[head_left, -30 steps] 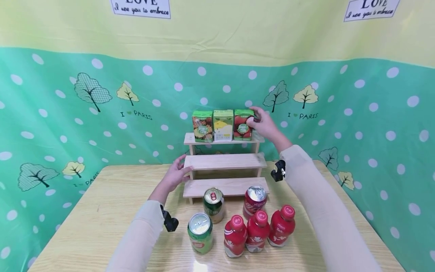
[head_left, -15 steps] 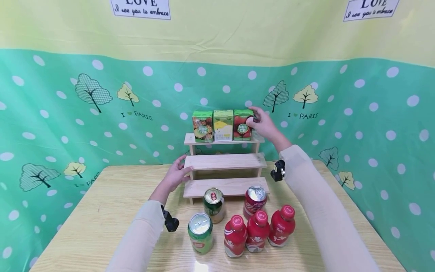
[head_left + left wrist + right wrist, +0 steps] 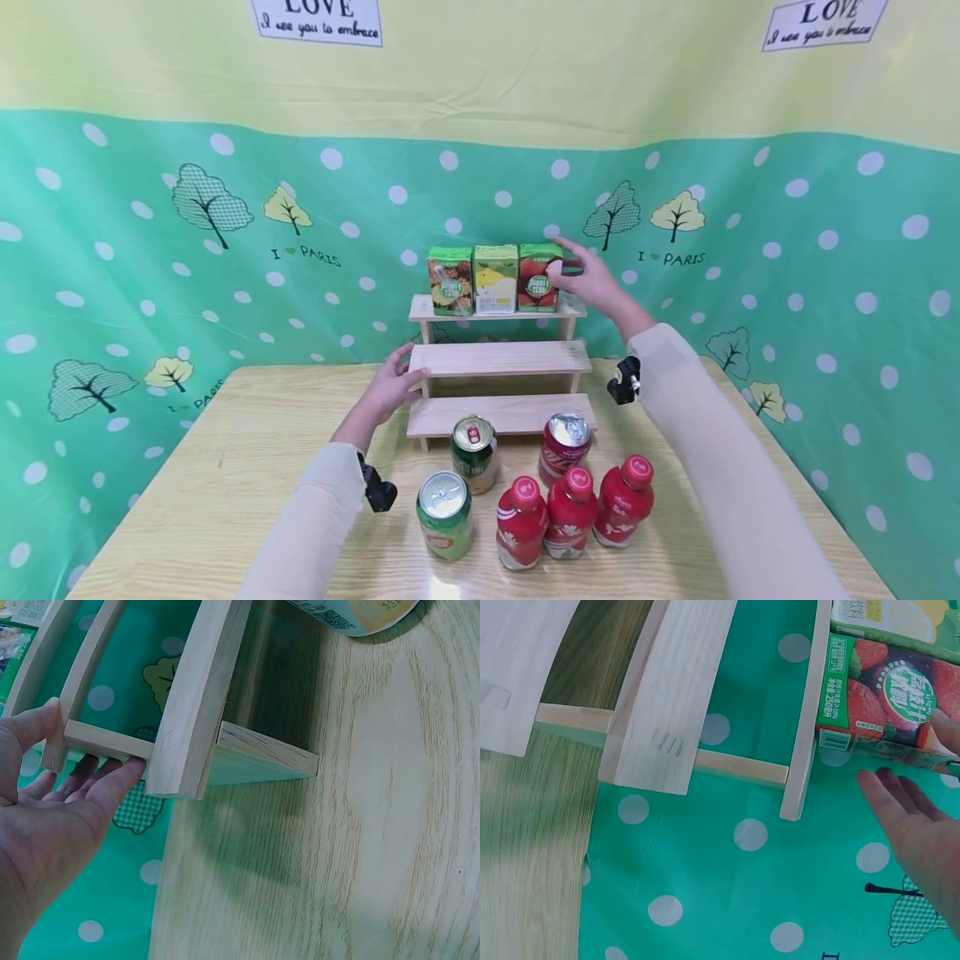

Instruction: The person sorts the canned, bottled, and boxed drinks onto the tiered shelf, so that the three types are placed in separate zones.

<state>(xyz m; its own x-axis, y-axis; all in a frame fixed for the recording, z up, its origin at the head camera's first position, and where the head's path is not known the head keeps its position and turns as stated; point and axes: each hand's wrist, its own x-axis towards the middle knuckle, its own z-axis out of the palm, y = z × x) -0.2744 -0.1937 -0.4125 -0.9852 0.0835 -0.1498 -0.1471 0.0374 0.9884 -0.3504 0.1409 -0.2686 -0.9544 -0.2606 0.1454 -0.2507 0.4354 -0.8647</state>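
Three juice boxes stand side by side on the top tier of a wooden three-tier shelf [image 3: 495, 358]. From the left they are a brown-and-green box [image 3: 450, 283], a yellow-and-white box [image 3: 496, 283] and a red strawberry box [image 3: 537, 282]. At the strawberry box's right side is my right hand [image 3: 596, 283], its fingers extended; in the right wrist view the thumb overlaps the box front and the fingers sit off its side. My left hand [image 3: 388, 387] holds the left end of the middle tier, thumb on the board and fingers under the side support [image 3: 109, 741].
In front of the shelf stand a dark green can [image 3: 474, 457], a light green can [image 3: 444, 517] and a dark red can [image 3: 564, 450]. Three red bottles [image 3: 572, 512] are grouped at the table's front. A polka-dot cloth [image 3: 337, 275] hangs behind the wooden table [image 3: 187, 500].
My right hand has eased slightly right, its fingers loosening from the strawberry box. The left hand keeps its hold on the shelf. The head view has shifted a little.
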